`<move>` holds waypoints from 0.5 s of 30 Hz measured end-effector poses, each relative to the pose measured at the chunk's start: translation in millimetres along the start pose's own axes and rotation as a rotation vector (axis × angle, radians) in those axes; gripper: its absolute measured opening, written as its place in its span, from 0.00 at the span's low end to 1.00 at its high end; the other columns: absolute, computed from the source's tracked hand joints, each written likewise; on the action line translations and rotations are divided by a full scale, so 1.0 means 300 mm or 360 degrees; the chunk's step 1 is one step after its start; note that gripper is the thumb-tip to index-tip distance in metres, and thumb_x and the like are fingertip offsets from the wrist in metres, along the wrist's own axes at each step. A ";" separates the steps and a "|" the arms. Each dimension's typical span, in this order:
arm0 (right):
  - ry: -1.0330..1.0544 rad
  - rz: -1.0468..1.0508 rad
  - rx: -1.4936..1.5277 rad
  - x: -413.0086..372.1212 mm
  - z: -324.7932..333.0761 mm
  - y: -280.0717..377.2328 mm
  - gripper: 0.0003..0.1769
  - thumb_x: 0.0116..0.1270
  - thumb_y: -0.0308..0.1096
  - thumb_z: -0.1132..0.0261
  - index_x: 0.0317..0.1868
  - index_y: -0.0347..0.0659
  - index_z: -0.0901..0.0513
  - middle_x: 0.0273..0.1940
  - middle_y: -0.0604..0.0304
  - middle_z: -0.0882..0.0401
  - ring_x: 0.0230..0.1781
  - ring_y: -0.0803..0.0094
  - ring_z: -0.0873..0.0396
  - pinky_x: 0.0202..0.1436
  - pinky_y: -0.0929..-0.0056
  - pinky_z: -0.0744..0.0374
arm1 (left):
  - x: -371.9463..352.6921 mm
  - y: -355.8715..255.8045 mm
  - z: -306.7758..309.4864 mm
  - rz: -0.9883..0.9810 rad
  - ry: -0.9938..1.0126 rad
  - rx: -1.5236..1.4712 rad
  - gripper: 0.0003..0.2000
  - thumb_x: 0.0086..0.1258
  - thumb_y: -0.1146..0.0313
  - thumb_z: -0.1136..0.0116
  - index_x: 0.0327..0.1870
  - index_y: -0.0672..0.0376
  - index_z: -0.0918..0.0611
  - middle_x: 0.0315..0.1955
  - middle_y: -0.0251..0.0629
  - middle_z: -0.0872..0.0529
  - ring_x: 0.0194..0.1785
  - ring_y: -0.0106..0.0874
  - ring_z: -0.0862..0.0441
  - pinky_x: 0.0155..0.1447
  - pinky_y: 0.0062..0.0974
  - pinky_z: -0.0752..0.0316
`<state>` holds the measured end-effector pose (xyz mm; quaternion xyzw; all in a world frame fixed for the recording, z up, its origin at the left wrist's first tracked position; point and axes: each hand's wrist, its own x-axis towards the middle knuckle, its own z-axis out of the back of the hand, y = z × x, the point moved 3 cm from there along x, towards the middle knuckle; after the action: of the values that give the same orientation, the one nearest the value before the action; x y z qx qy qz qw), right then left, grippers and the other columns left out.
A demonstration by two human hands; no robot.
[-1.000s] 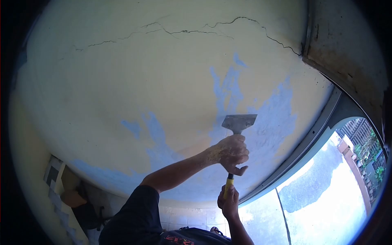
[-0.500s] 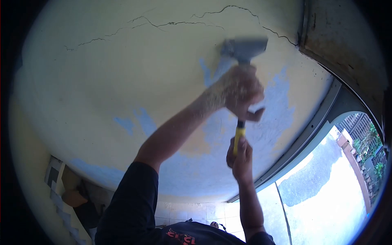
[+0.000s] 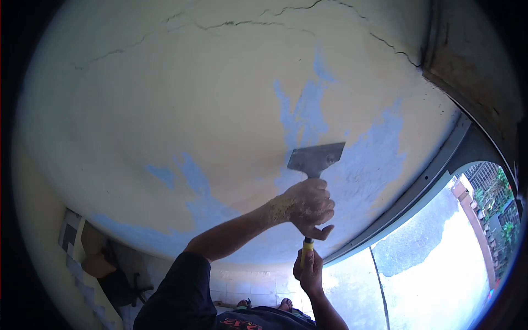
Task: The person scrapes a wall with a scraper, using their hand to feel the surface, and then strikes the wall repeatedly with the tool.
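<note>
A long-handled scraper (image 3: 314, 158) with a wide, flat metal blade lies over the wall (image 3: 192, 99), its blade overlapping the edge between cream paint and a bare blue patch (image 3: 371, 157). My left hand (image 3: 312, 206), dusted with pale flakes up the wrist, is wrapped round the shaft just below the blade. Lower down, my right hand (image 3: 309, 272) grips the yellow end of the handle. Narrower blue streaks (image 3: 311, 104) show above the blade, where the cream coat is gone.
A dark crack (image 3: 379, 39) runs across the upper wall toward a brown frame (image 3: 467, 82). To the right, a window or door opening gives onto bright paving (image 3: 440, 269) and plants. A dark chair (image 3: 118, 280) stands at the lower left. My feet (image 3: 286, 303) are on pale tiles.
Both hands have drawn the scraper down the wall, from near the crack to mid-wall. A fresh blue streak shows where the blade was. The view has shifted slightly.
</note>
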<state>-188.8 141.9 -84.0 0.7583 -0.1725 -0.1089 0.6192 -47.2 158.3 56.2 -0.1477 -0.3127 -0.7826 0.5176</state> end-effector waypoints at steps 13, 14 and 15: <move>0.0186 0.0539 0.0080 0.207 -0.032 0.445 0.29 0.77 0.59 0.57 0.31 0.41 0.32 0.14 0.71 0.38 0.11 0.86 0.40 0.13 0.84 0.41 | 0.320 0.204 0.400 -0.0071 -0.0179 0.0589 0.14 0.48 0.54 0.40 0.12 0.48 0.29 0.11 0.26 0.28 0.17 0.29 0.29 0.31 0.31 0.33; 0.0206 0.0626 -0.0016 0.185 -0.019 0.435 0.28 0.77 0.59 0.57 0.33 0.41 0.31 0.14 0.71 0.37 0.09 0.86 0.40 0.11 0.84 0.42 | 0.315 0.173 0.403 -0.0107 -0.0222 0.0575 0.14 0.49 0.54 0.40 0.12 0.48 0.29 0.11 0.26 0.28 0.18 0.29 0.28 0.31 0.32 0.33; 0.0226 0.0712 -0.0113 0.159 -0.012 0.417 0.27 0.77 0.58 0.57 0.35 0.41 0.30 0.13 0.71 0.37 0.08 0.86 0.41 0.09 0.84 0.43 | 0.306 0.136 0.402 -0.0141 -0.0265 0.0562 0.15 0.49 0.54 0.40 0.12 0.48 0.29 0.12 0.26 0.28 0.18 0.29 0.28 0.31 0.32 0.33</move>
<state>-159.4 104.5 41.2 0.6847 -0.2883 0.0787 0.6647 -60.1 158.8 212.5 -0.1050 -0.4931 -0.7226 0.4729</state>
